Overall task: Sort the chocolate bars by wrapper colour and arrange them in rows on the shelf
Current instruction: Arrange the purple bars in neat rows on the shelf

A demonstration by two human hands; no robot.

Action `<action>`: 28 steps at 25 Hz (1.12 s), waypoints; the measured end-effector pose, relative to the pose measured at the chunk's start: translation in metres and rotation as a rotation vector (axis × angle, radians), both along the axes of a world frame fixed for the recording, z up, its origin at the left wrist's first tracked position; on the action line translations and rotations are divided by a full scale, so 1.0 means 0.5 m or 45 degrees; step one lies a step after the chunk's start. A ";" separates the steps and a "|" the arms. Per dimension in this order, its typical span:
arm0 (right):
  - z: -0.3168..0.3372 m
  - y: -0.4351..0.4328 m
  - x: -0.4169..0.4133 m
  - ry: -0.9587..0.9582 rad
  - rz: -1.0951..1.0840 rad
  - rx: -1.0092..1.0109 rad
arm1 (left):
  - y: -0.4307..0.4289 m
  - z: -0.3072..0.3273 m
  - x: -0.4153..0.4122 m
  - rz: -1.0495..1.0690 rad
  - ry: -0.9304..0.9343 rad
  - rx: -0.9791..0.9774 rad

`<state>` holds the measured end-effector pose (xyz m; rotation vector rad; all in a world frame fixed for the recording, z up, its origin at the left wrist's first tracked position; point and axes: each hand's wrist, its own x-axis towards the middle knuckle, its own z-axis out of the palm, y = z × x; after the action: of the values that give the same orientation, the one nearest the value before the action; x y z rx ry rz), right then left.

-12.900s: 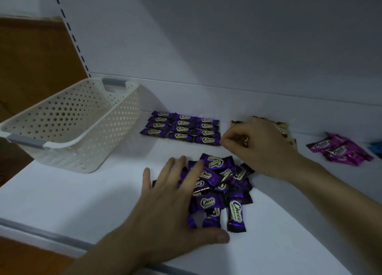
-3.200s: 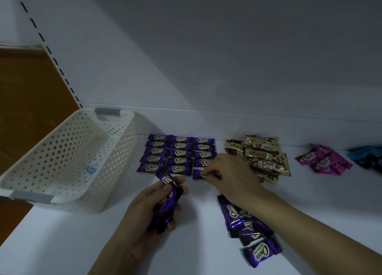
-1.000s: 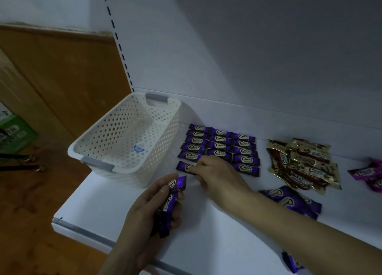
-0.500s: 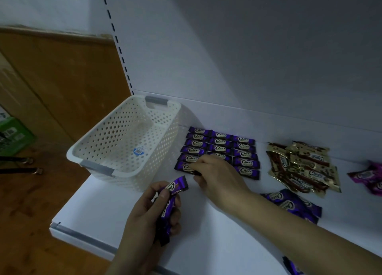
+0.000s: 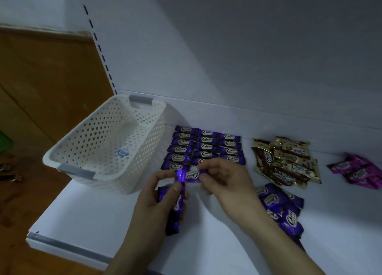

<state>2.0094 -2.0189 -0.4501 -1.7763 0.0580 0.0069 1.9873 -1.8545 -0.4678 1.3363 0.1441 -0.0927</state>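
Purple chocolate bars lie in neat rows (image 5: 206,146) at the back of the white shelf (image 5: 103,219). My left hand (image 5: 157,200) grips a bundle of purple bars (image 5: 175,208) upright, just in front of the rows. My right hand (image 5: 225,177) pinches one purple bar (image 5: 192,174) at the top of that bundle. A loose heap of purple bars (image 5: 281,208) lies to the right of my right forearm. Behind it sit a gold pile (image 5: 287,161) and a pink pile (image 5: 359,171).
A white perforated basket (image 5: 103,142) with grey handles stands at the shelf's left, close to the purple rows. The shelf's front edge (image 5: 68,248) runs below my left wrist. Beyond it are a wooden wall and floor.
My right hand has left the front row of purple bars and come back to the bundle in my left hand, pinching a bar there. The view has shifted slightly.
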 end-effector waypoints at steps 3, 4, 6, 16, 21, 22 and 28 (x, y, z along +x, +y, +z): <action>-0.039 -0.030 0.010 0.006 -0.195 -0.011 | 0.006 0.000 0.020 0.038 0.203 -0.208; -0.050 -0.031 0.011 0.010 -0.198 -0.052 | 0.011 0.000 0.023 -0.001 0.253 -0.276; -0.065 -0.021 0.009 -0.012 -0.190 -0.127 | 0.021 0.001 0.022 -0.081 0.291 -0.334; -0.101 -0.034 -0.010 -0.557 -0.191 -0.754 | 0.035 -0.004 0.004 -0.032 0.274 -0.244; -0.108 -0.023 -0.016 -0.547 -0.186 -0.805 | 0.031 -0.001 0.005 -0.006 0.227 -0.218; -0.112 -0.019 -0.016 -0.530 -0.158 -0.854 | 0.031 -0.001 0.005 -0.004 0.220 -0.212; -0.115 -0.017 -0.010 -0.537 -0.131 -0.966 | 0.030 0.005 0.004 -0.052 0.197 -0.154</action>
<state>2.0043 -2.0276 -0.5075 -2.4892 -0.1759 -0.5233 1.9893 -1.8393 -0.4650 1.2112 0.2386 -0.2359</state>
